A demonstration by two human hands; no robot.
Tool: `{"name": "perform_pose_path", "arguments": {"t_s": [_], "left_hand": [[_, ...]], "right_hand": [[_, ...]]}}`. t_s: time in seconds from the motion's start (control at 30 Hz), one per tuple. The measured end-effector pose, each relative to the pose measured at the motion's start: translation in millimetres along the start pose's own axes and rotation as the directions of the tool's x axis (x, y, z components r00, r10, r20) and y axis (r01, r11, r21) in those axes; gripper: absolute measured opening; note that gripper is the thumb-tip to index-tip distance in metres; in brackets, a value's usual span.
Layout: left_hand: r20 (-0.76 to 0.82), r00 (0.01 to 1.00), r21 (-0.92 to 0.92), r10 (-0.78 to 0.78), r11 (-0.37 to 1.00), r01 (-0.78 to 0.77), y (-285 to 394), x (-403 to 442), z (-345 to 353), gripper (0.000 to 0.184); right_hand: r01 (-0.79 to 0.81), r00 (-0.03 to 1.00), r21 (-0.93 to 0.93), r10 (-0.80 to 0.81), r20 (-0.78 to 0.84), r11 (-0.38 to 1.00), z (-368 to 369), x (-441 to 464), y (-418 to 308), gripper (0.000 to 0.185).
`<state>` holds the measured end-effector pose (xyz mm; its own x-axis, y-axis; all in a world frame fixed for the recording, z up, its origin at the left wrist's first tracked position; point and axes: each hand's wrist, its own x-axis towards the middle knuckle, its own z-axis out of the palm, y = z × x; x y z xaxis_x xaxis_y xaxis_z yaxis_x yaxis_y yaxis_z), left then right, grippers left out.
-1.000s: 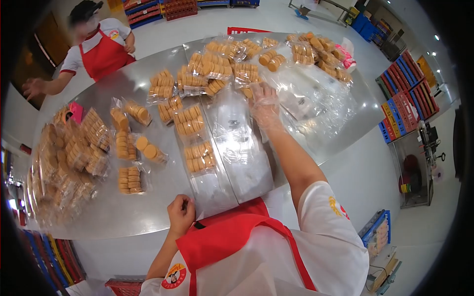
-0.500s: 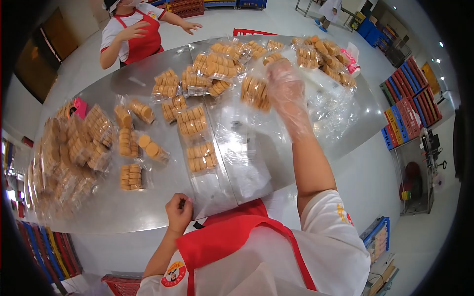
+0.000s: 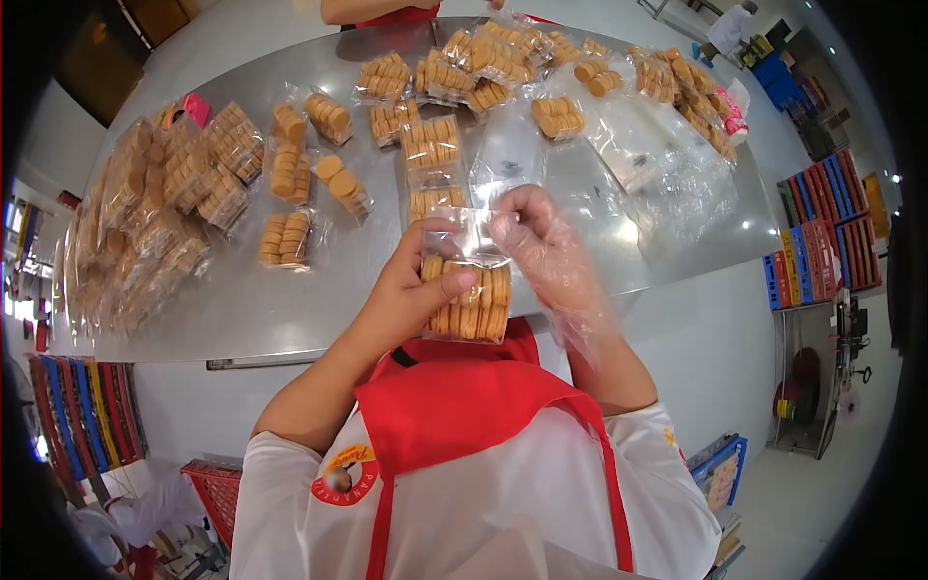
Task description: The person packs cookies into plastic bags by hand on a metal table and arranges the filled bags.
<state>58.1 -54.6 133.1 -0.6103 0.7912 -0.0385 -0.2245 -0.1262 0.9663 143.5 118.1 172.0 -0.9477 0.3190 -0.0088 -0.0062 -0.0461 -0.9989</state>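
Close to my chest, at the table's near edge, I hold a clear plastic bag of round cookies (image 3: 470,314) stacked in rows. My left hand (image 3: 411,295) is bare and grips the bag from its left side, thumb lying across the front. A clear plastic glove covers my right hand (image 3: 546,246), whose fingers pinch the bag's upper right part, above the cookies. Just behind the bag lie filled cookie packs (image 3: 431,143) on flat clear bags. A small group of cookies (image 3: 558,117) rests farther off to the right.
A large pile of filled packs (image 3: 159,193) covers the left of the metal table (image 3: 319,319). More packs (image 3: 498,50) are heaped at the far side, beside empty clear bags (image 3: 648,155). Another person's arm (image 3: 372,8) shows across the table. Stacked crates (image 3: 822,222) stand right.
My right hand has come back from the far packs toward my chest. My left hand has left the table edge and now holds a cookie bag together with it. The view has shifted.
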Motion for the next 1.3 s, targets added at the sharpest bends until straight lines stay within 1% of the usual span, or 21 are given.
{"name": "perform_pose_path", "arguments": {"t_s": [0.03,0.07,0.1,0.17,0.2,0.23,0.27,0.33,0.47,0.57,0.6,0.67,0.77,0.83,0.93,0.97,1.03,1.07,1.13,1.23,1.3], "left_hand": [[-0.046,0.999,-0.058,0.027,0.998,-0.029,-13.5,-4.1,3.0,0.049],[-0.093,0.995,-0.114,0.048,0.992,-0.059,-23.6,-9.6,4.9,0.045],[-0.113,0.993,-0.143,-0.036,0.99,0.019,-27.6,-15.7,4.7,0.041],[-0.151,0.967,-0.207,-0.204,0.963,0.171,-34.9,-27.2,4.0,0.031],[-0.179,0.956,-0.21,-0.233,0.958,0.194,-41.1,-31.5,4.2,0.026],[-0.207,0.943,-0.213,-0.26,0.953,0.216,-47.4,-34.6,4.3,0.021],[-0.234,0.93,-0.216,-0.283,0.948,0.234,-50.9,-36.3,4.6,0.018],[-0.231,0.936,-0.118,-0.267,0.962,0.245,-48.4,-38.2,-0.8,0.015],[-0.263,0.947,0.145,-0.185,0.963,0.228,-35.2,-41.1,0.5,0.015],[-0.191,0.95,0.164,-0.246,0.946,0.278,-36.8,-40.2,-7.6,0.01],[-0.162,0.932,0.018,-0.324,0.943,0.331,-31.5,-40.1,-6.0,0.009],[-0.07,0.883,-0.268,-0.465,0.861,0.432,-16.9,-42.3,-0.6,0.008],[-0.033,0.862,-0.366,-0.506,0.809,0.46,-19.5,-43.7,-2.3,0.012],[-0.046,0.86,-0.401,-0.509,0.798,0.451,-29.6,-44.6,-6.1,0.015],[-0.063,0.848,-0.46,-0.526,0.769,0.443,-38.6,-48.0,-12.0,0.017],[-0.068,0.844,-0.481,-0.532,0.759,0.439,-40.4,-49.0,-14.2,0.018],[-0.017,0.845,-0.492,-0.535,0.74,0.459,-46.1,-51.5,-21.7,0.018],[0.008,0.844,-0.496,-0.536,0.731,0.469,-47.3,-52.9,-25.2,0.019],[0.069,0.864,-0.452,-0.499,0.756,0.473,-42.8,-55.5,-28.8,0.021],[0.146,0.902,-0.39,-0.407,0.814,0.43,-51.3,-58.5,-40.4,0.024],[0.201,0.93,-0.374,-0.307,0.854,0.362,-53.7,-61.4,-43.5,0.024]], "right_hand": [[-0.081,0.996,0.162,0.084,-0.009,0.984,7.7,-5.2,7.8,0.016],[-0.156,0.986,0.321,0.167,-0.006,0.934,13.3,-11.2,18.0,0.018],[-0.233,0.971,0.379,0.237,0.036,0.896,17.5,-15.9,30.3,0.026],[-0.339,0.93,0.487,0.363,0.046,0.805,18.8,-35.7,42.8,0.026],[-0.386,0.904,0.538,0.424,0.057,0.75,20.4,-42.6,45.9,0.025],[-0.377,0.906,0.494,0.422,0.024,0.783,20.0,-45.0,56.4,0.023],[-0.377,0.903,0.5,0.43,0.01,0.78,19.5,-48.0,59.5,0.019],[-0.375,0.895,0.51,0.445,-0.018,0.774,19.7,-53.5,61.1,0.01],[-0.346,0.899,0.494,0.433,-0.069,0.797,21.4,-58.3,57.3,0.007],[-0.321,0.913,0.482,0.402,-0.071,0.815,18.0,-61.6,70.4,0.008],[-0.327,0.912,0.47,0.405,-0.072,0.82,17.4,-61.6,73.5,0.01],[-0.341,0.909,0.476,0.414,-0.053,0.811,14.7,-64.6,73.1,0.01],[-0.374,0.903,0.523,0.428,0.019,0.766,14.5,-67.9,54.5,0.007],[-0.409,0.893,0.553,0.444,0.077,0.726,14.8,-70.9,53.1,0.005],[-0.434,0.885,0.531,0.455,0.099,0.728,16.2,-70.2,54.9,0.006],[-0.439,0.888,0.489,0.446,0.11,0.754,15.6,-69.9,55.4,0.009],[-0.444,0.894,0.403,0.426,0.137,0.801,14.2,-69.1,58.2,0.014],[-0.421,0.907,0.331,0.396,0.142,0.845,13.4,-68.7,62.4,0.016],[-0.362,0.928,0.184,0.335,0.161,0.914,11.5,-68.1,74.0,0.02],[-0.339,0.926,0.073,0.319,0.202,0.938,8.7,-66.0,79.6,0.022],[-0.352,0.923,0.119,0.323,0.209,0.928,8.0,-66.8,74.5,0.021]]}}
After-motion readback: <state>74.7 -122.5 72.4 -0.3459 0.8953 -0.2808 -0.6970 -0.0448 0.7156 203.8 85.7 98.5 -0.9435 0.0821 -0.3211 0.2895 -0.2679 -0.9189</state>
